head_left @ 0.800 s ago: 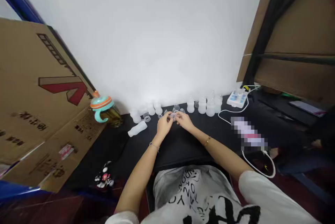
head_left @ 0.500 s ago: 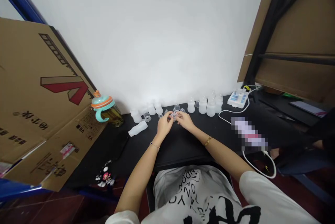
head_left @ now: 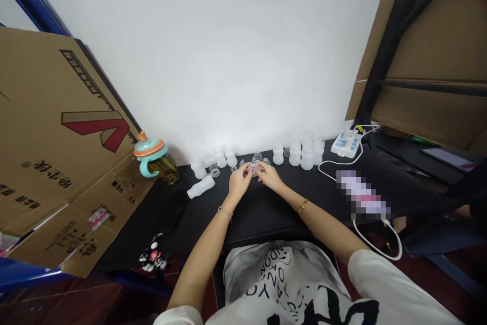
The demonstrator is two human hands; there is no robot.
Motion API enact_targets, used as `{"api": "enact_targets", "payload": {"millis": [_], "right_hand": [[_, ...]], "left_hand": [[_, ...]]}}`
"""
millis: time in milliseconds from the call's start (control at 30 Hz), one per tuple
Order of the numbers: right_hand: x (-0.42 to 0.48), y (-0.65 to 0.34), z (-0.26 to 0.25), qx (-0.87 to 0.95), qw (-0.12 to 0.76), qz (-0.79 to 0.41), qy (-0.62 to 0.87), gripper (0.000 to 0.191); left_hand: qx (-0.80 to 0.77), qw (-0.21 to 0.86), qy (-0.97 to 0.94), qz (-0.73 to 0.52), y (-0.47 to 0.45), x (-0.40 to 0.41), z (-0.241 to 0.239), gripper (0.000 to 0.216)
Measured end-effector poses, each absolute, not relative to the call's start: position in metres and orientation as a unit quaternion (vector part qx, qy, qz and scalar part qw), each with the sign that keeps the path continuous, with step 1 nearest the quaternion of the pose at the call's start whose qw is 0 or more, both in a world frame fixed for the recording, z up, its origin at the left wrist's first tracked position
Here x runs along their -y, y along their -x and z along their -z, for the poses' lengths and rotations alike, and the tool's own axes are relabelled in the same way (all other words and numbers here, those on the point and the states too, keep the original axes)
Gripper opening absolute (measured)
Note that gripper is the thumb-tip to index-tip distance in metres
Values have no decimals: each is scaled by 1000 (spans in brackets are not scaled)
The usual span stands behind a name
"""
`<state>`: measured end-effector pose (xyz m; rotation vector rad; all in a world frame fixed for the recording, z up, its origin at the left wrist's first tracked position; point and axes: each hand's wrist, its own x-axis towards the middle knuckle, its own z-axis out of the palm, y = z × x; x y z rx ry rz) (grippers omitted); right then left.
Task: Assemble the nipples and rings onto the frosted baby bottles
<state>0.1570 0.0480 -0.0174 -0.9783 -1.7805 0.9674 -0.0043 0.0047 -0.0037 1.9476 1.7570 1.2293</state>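
From here, my left hand [head_left: 239,182] and right hand [head_left: 270,177] have fingers nearly closed, pinching a clear ring [head_left: 253,168] over the desk [head_left: 266,216]; probably light, stiff, slippery, best gripped by opposite edges.

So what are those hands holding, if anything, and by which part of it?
A small, clear, round, plastic-looking ring, held at opposite edges of its rim: the left hand on the left, the right hand on the right.

a white shirt [head_left: 300,277] (black lettering [head_left: 332,305]) is worn with two bracelets [head_left: 302,206].
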Motion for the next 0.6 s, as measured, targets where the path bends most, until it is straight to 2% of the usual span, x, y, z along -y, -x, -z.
{"api": "enact_targets", "payload": {"millis": [300, 600], "right_hand": [[-54, -155, 25, 741, 423, -329, 406, 23], [-49, -154, 21, 729, 398, -399, 389, 29]], "left_hand": [[-617, 91, -670, -402, 3, -3, 1, 34], [-607, 134, -641, -450, 4, -4, 2, 27]]}}
